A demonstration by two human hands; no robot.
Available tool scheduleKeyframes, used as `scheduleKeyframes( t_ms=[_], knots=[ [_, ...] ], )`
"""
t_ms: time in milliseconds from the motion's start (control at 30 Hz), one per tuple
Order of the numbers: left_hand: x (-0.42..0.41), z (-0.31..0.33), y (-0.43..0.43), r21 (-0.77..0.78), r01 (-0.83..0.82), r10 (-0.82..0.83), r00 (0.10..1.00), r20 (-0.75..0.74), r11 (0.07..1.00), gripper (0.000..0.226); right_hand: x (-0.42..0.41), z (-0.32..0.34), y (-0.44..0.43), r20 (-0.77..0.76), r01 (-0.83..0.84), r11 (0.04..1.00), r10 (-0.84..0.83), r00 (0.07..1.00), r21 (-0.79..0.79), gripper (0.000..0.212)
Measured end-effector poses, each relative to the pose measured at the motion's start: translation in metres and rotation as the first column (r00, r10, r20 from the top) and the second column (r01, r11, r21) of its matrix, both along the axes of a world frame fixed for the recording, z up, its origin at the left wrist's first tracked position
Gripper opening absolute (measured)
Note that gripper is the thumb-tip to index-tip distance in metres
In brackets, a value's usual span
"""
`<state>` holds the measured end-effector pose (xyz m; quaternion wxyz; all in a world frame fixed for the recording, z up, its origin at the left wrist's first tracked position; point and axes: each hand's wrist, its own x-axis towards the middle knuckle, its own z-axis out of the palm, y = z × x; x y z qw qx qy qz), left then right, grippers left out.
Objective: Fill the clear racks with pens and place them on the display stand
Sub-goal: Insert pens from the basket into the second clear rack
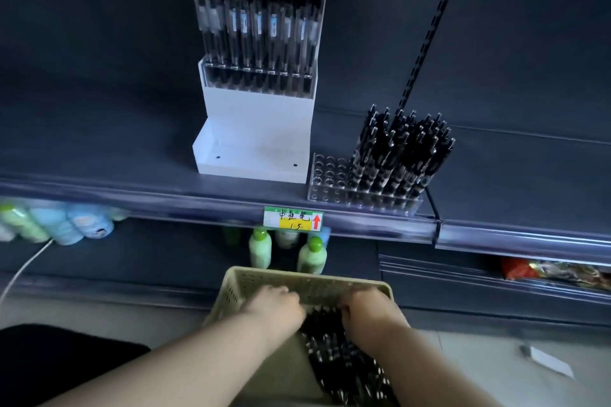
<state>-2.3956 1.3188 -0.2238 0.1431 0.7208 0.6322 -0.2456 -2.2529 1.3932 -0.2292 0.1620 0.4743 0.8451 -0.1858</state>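
- Now both down in basket w/ loose pens: left grip, right grip, curled over them; can't tell if holding.
- Clear rack, part-filled, on shelf just beside display stand.

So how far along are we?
Done: the stand has filled racks on its upper tiers. In hand: the shelf rack is full on its right, left holes empty; left hand and right hand are among pens in the basket. Left: fill those holes, set it on the stand's empty bottom tier.
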Motion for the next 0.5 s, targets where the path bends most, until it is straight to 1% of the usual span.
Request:
scheduleKeyframes(
  t_ms=[33, 100, 133, 167, 200, 233, 300, 333, 400, 433, 467, 500],
  knots=[
    [0.0, -0.01, -0.001, -0.062, -0.027, 0.026, 1.0, -0.008, 0.998, 0.035, 0.001, -0.01, -0.002, 0.051, 0.066, 0.995, -0.063, 0.997, -0.075, 0.026],
    [-0.001, -0.033, 0.0, -0.12, -0.11, 0.112, 0.994, 0.01, 0.987, 0.034, 0.002, -0.026, -0.005, 0.092, 0.208, 0.961, -0.194, 0.977, -0.18, 0.029],
    [-0.001, -0.041, 0.001, -0.137, -0.199, 0.207, 0.977, 0.049, 0.97, 0.034, 0.002, -0.032, -0.005, 0.085, 0.282, 0.935, -0.27, 0.959, -0.216, 0.03],
    [-0.002, -0.05, 0.004, -0.147, -0.309, 0.327, 0.938, 0.112, 0.939, 0.034, 0.001, -0.035, -0.005, 0.074, 0.352, 0.902, -0.345, 0.936, -0.252, 0.031],
    [-0.001, -0.061, 0.006, -0.157, -0.438, 0.463, 0.865, 0.192, 0.885, 0.035, 0.001, -0.04, -0.004, 0.066, 0.41, 0.867, -0.409, 0.91, -0.284, 0.032],
    [0.001, -0.071, 0.009, -0.168, -0.553, 0.578, 0.769, 0.274, 0.816, 0.035, 0.0, -0.042, -0.003, 0.069, 0.446, 0.844, -0.446, 0.892, -0.297, 0.033],
    [0.004, -0.092, 0.013, -0.167, -0.716, 0.711, 0.579, 0.399, 0.677, 0.036, -0.003, -0.047, -0.002, 0.104, 0.463, 0.832, -0.454, 0.885, -0.305, 0.035],
    [0.005, -0.103, 0.012, -0.162, -0.779, 0.747, 0.486, 0.453, 0.605, 0.036, -0.004, -0.049, -0.001, 0.125, 0.454, 0.841, -0.437, 0.891, -0.295, 0.036],
    [0.006, -0.128, 0.013, -0.153, -0.865, 0.805, 0.362, 0.471, 0.478, 0.036, -0.007, -0.052, 0.0, 0.154, 0.452, 0.847, -0.425, 0.892, -0.279, 0.037],
    [0.007, -0.138, 0.015, -0.173, -0.888, 0.823, 0.3, 0.482, 0.425, 0.034, -0.008, -0.055, 0.001, 0.161, 0.461, 0.841, -0.432, 0.887, -0.283, 0.036],
    [0.009, -0.144, 0.018, -0.209, -0.908, 0.836, 0.218, 0.504, 0.363, 0.03, -0.01, -0.058, 0.002, 0.163, 0.47, 0.835, -0.441, 0.883, -0.286, 0.034],
    [0.012, -0.148, 0.021, -0.233, -0.912, 0.841, 0.183, 0.509, 0.339, 0.028, -0.011, -0.059, 0.002, 0.143, 0.485, 0.828, -0.464, 0.874, -0.283, 0.032]
  ],
)
